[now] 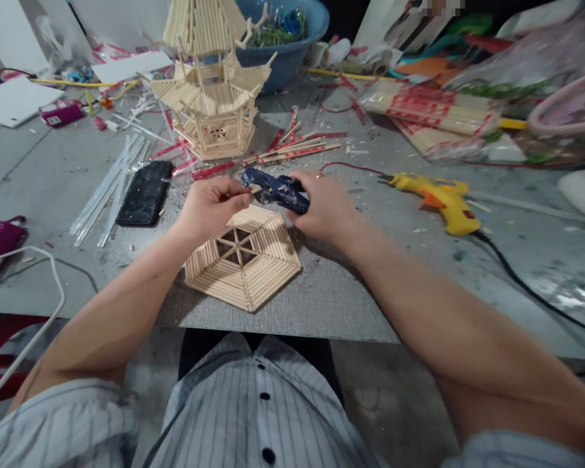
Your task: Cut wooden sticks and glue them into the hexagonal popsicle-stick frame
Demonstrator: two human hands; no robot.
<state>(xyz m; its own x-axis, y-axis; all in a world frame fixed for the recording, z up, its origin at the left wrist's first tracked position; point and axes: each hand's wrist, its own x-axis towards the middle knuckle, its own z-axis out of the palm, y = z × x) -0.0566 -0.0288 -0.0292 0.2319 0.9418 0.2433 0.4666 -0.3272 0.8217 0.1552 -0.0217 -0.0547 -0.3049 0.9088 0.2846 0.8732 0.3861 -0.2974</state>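
My right hand is wrapped round a pair of blue-handled cutters, worn and flecked with pale marks. Its dark jaws point toward my left hand, whose thumb and fingers are pinched together close to them. What the left fingers hold is too small to make out. Just below both hands, a hexagonal panel of thin wooden sticks lies flat on the table, with a spoked opening in its middle. Behind the hands stands a tiered pagoda model built from the same kind of sticks.
A yellow glue gun lies to the right, its black cable trailing off. On the left are a black phone, clear glue sticks and a white cable. Loose sticks and a blue basin are farther back.
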